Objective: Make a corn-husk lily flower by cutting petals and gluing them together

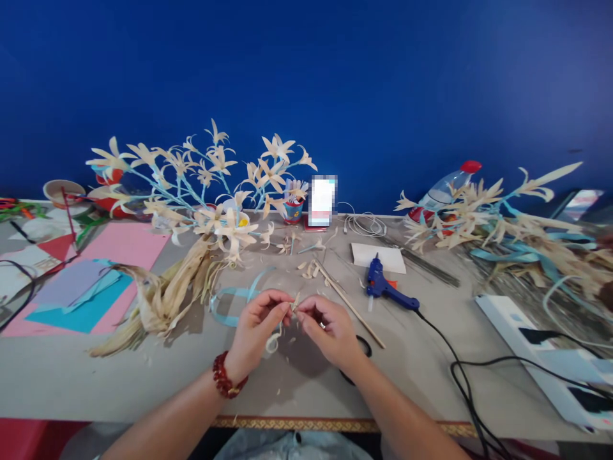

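Note:
My left hand (258,329), with a red bead bracelet (223,377) at the wrist, pinches a small pale strip of corn husk (295,300). On its other side my right hand (332,329) has thumb and fingers closed on the same strip. The fingers hide most of it. A pale curl of thread or string (272,345) hangs below the left fingers. Light blue ribbon (225,313) lies left of the hands. Black scissor handles (364,346) show partly from under my right hand. Just beyond the hands lie small husk petals (309,269) and a thin wooden stick (354,310).
A blue glue gun (390,291) lies right, its cord running to a white power strip (517,351). Husk flowers on blue stems (179,185) spread at back left, with dried corn husks (167,300) below. Thin wires (431,267), a lit phone (322,201) and a bottle (445,188) stand or lie farther back.

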Demonstrator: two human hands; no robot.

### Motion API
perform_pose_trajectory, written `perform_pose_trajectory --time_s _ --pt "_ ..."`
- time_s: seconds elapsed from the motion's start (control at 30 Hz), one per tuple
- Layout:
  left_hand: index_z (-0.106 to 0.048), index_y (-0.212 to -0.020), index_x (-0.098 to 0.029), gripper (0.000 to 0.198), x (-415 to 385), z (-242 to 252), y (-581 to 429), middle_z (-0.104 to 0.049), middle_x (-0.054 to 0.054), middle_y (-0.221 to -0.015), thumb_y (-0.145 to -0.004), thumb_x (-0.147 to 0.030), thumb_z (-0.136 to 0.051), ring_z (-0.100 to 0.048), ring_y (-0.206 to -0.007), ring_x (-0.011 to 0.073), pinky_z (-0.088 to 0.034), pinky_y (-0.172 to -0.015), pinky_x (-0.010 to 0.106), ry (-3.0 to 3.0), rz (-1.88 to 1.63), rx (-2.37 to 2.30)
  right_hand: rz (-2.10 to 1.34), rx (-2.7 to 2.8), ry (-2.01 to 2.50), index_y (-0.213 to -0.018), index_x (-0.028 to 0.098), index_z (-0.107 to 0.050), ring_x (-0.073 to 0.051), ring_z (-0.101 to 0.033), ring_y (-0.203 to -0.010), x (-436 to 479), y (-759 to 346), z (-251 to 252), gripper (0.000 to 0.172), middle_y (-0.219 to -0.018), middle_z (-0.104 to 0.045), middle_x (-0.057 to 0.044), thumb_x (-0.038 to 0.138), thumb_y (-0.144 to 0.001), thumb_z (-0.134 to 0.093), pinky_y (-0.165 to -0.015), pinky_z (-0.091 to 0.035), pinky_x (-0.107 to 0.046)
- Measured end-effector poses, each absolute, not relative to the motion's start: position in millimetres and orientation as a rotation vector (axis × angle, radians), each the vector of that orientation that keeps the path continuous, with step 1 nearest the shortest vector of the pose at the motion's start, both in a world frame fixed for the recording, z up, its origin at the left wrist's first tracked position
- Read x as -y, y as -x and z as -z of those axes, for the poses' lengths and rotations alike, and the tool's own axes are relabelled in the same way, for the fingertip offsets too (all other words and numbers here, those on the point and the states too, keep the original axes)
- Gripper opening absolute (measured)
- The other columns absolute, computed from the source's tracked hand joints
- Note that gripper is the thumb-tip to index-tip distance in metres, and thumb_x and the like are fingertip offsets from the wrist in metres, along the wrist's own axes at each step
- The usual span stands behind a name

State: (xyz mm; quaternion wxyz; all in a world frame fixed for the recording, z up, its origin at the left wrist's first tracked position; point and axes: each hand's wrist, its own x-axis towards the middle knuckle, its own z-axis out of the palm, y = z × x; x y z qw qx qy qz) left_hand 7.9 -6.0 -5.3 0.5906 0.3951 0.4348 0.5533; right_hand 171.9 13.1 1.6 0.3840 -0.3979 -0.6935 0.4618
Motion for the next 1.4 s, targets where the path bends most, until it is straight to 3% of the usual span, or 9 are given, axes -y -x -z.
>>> perform_pose_trajectory --time_s 0.2,0.57,1.4 --pt "-0.068 -0.091 -0.018 0.014 6.7 6.0 -8.6 -0.065 0.0 -0.072 -0.08 -0.026 -0.068 -0.057 -0.063 0.0104 -0.045 -0.061 0.021 -0.977 -1.308 -1.034 -1.318 1.648 1.002 -0.08 0.019 -0.059 -0.009 -0.046 -0.047 -13.9 -171.3 2.2 0.015 -0.059 -0.054 0.003 0.031 -0.088 -0.054 -0.043 -0.036 -0.018" --pt "-0.068 -0.085 -0.016 0.015 0.8 7.7 -8.4 -0.064 0.0 -0.068 -0.08 -0.029 -0.069 -0.054 -0.06 0.0091 -0.043 -0.06 0.021 -0.828 -1.291 -0.982 -1.19 1.736 1.005 -0.08 0.018 -0.061 -0.01 -0.049 -0.053 -12.8 -170.4 2.5 0.012 -0.062 -0.056 0.002 0.024 -0.087 -0.054 -0.048 -0.036 -0.019" --pt "-0.065 -0.082 -0.014 0.016 0.8 3.4 -10.7 -0.063 0.0 -0.067 -0.08 -0.029 -0.069 -0.053 -0.057 0.0073 -0.041 -0.058 0.019 -0.708 -1.239 -0.948 -1.105 1.763 1.021 -0.078 0.017 -0.061 -0.009 -0.047 -0.05 -13.3 -169.9 -1.0 0.01 -0.058 -0.055 0.002 0.021 -0.084 -0.055 -0.045 -0.035 -0.018"
